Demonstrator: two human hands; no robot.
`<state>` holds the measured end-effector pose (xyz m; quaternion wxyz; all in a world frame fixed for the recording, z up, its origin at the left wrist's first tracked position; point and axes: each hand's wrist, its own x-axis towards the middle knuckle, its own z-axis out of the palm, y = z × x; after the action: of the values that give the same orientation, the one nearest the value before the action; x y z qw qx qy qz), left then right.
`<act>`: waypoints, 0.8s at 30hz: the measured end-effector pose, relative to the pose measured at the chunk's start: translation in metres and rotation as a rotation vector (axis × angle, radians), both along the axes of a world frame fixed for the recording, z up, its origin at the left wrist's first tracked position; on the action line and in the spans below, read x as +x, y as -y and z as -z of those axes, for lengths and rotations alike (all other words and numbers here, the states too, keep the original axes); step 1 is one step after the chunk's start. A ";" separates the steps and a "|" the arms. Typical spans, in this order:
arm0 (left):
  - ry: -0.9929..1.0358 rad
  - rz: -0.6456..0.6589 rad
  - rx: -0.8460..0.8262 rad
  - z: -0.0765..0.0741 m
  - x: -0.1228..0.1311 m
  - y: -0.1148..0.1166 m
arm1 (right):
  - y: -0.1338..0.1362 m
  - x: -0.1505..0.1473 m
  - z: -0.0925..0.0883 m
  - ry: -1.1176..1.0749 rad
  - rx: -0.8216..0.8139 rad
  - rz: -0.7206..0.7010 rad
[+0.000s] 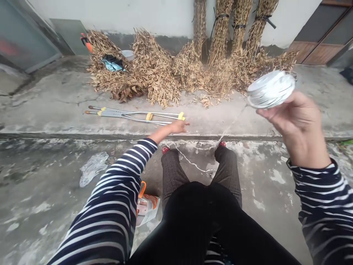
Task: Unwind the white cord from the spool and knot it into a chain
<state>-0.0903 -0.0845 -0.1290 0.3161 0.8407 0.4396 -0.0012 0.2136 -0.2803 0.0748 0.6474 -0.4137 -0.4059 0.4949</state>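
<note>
In the head view my right hand point(299, 121) is raised at the right, its fingers closed around a roll of white cord point(271, 90), slightly blurred. A thin strand runs from the roll down toward my right shoe. More white cord point(190, 162) lies loose on the ground between my feet. My left hand point(178, 127) is stretched forward over the step edge, a finger pointing right, with nothing visible in it. Just beyond it lies a pair of metal crutches point(134, 115) with yellow pads; the hand overlaps their right end, and I cannot tell whether it touches them.
Dried plant stalks point(157, 70) are heaped along the wall, with several tied bundles point(220, 29) upright behind. A low concrete step point(68, 134) crosses ahead. Clear plastic point(93, 169) and an orange-handled bag point(149, 209) lie at left. A blue cloth point(113, 65) rests on the stalks.
</note>
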 end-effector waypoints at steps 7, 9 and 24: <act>1.155 -0.109 -0.354 -0.028 0.096 0.080 | -0.023 -0.009 0.064 -0.147 -0.198 -0.199; 1.243 -0.172 -0.285 -0.035 0.111 0.089 | -0.025 -0.014 0.080 -0.171 -0.222 -0.240; 1.021 -0.353 -0.613 0.028 0.090 0.150 | -0.003 -0.035 0.198 -0.461 -0.481 -0.133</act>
<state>-0.0004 -0.2347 -0.1568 0.7091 0.5206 0.3451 0.3273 0.1785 -0.2771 -0.1228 0.5722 -0.4045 -0.1465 0.6982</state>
